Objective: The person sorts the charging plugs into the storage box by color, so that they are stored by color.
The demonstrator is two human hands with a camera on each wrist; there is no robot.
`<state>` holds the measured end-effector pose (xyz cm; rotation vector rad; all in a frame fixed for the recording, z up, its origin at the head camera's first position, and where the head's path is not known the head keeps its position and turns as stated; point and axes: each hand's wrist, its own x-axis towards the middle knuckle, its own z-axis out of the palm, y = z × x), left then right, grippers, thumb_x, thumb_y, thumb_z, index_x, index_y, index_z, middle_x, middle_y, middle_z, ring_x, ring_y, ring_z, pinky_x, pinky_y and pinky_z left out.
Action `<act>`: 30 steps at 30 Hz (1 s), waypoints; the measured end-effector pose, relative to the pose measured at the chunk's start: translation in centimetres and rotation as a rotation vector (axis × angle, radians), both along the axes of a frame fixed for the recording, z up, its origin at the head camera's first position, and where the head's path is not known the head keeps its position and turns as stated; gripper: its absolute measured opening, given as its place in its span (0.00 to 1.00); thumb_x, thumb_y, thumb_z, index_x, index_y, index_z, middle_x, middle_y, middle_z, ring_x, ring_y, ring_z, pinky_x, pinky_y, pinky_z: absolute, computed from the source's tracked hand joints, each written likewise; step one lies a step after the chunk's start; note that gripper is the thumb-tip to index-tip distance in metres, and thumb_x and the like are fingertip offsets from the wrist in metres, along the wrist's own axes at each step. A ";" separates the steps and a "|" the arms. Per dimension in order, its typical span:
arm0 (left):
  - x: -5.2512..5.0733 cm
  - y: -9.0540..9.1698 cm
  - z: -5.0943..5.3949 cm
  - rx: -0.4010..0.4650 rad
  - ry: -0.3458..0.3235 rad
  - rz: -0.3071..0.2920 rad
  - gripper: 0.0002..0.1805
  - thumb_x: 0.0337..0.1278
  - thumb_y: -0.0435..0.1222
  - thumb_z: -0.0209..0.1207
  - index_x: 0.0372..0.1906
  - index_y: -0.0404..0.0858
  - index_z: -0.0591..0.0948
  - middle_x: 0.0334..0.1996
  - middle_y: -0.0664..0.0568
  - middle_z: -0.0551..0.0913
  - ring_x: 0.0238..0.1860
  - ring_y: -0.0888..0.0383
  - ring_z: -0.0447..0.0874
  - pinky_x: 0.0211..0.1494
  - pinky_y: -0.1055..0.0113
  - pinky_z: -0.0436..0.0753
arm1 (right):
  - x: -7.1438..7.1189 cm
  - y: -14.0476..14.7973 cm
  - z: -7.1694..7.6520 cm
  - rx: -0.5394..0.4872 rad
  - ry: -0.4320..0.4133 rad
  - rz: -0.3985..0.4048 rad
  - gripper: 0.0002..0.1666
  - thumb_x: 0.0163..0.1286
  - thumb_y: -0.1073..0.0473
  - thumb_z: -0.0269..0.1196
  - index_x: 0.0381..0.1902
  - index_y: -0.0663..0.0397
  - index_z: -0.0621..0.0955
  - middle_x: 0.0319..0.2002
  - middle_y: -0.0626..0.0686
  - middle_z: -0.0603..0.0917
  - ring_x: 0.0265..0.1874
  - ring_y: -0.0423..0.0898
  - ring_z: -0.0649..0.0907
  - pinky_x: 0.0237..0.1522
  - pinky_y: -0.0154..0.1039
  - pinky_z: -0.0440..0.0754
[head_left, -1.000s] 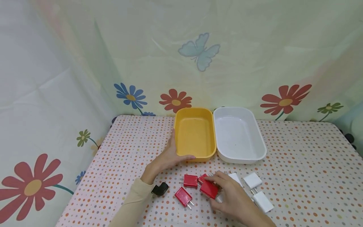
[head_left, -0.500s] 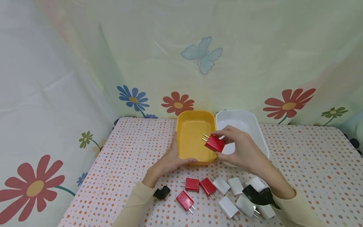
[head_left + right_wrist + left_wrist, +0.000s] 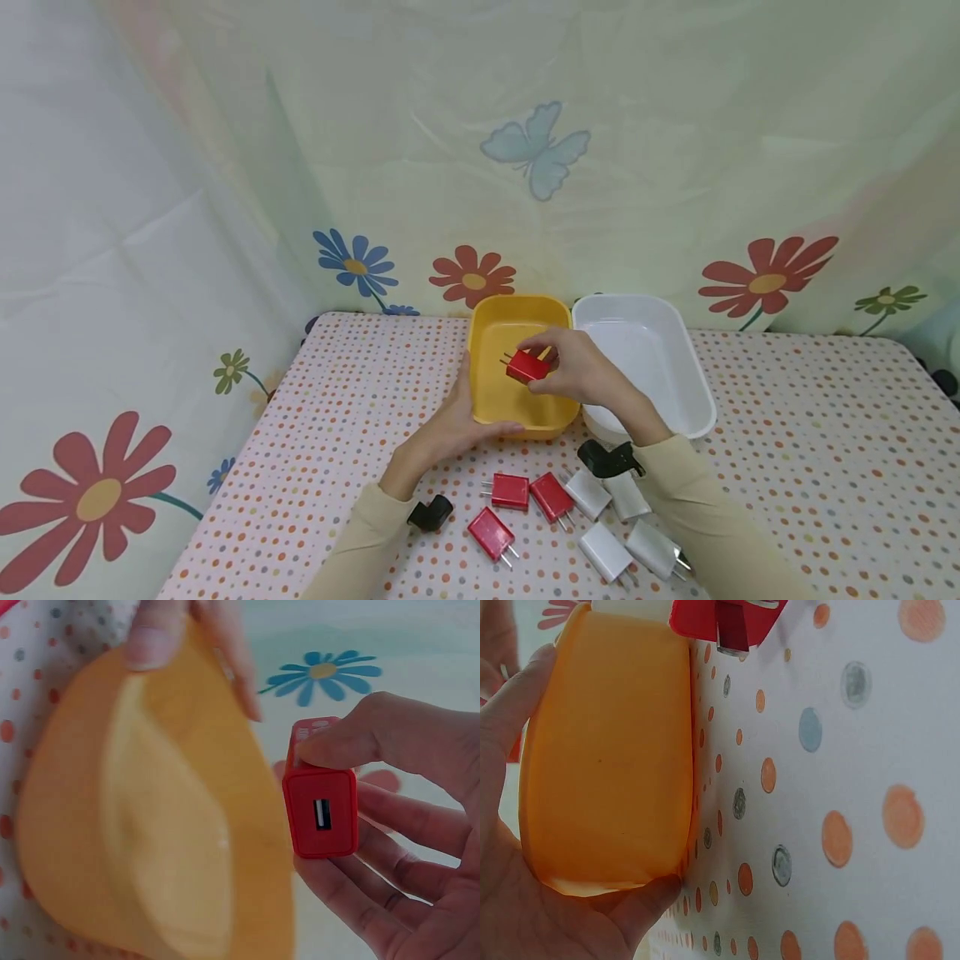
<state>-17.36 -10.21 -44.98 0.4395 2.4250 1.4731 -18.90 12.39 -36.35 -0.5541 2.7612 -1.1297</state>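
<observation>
Currently, the left hand [image 3: 452,427] is resting extended fingers against a yellow bin [image 3: 491,396]; three red adapters [image 3: 510,492] are lying nearby; the right hand [image 3: 579,367] is pinching a fourth red adapter [image 3: 527,366] above that bin, its lettering unreadable; four visible white adapters [image 3: 605,552] are lying before an adjoining white bin [image 3: 648,367].

Curtained indoor tabletop station, wider room hidden: printed hangings [image 3: 660,150] with flowers [image 3: 473,281] and a butterfly [image 3: 537,150] rise behind and to the left of a dotted tablecloth [image 3: 810,433]; wrist-worn black devices [image 3: 431,513] suggest a recording setup.
</observation>
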 end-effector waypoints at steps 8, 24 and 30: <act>-0.1 -0.2 -0.1 -0.007 0.006 0.005 0.74 0.54 0.51 0.77 0.84 0.51 0.27 0.81 0.52 0.54 0.71 0.55 0.69 0.75 0.51 0.70 | -0.9 -2.0 -3.1 0.062 0.011 0.032 0.27 0.59 0.69 0.77 0.58 0.65 0.85 0.50 0.61 0.85 0.50 0.57 0.82 0.51 0.48 0.88; -0.2 -0.2 -0.3 -0.010 0.011 0.001 0.72 0.57 0.50 0.76 0.84 0.49 0.28 0.83 0.47 0.50 0.72 0.50 0.66 0.74 0.52 0.72 | -1.7 -4.8 -5.7 0.127 -0.033 0.002 0.24 0.61 0.71 0.76 0.55 0.61 0.87 0.51 0.58 0.86 0.50 0.53 0.80 0.59 0.49 0.84; -0.2 -0.2 -0.3 -0.023 0.017 -0.004 0.72 0.58 0.49 0.75 0.84 0.48 0.28 0.84 0.45 0.46 0.75 0.48 0.63 0.74 0.52 0.72 | -1.8 -5.3 -6.5 0.126 -0.046 -0.026 0.26 0.59 0.72 0.76 0.57 0.62 0.86 0.51 0.59 0.85 0.50 0.54 0.80 0.59 0.49 0.83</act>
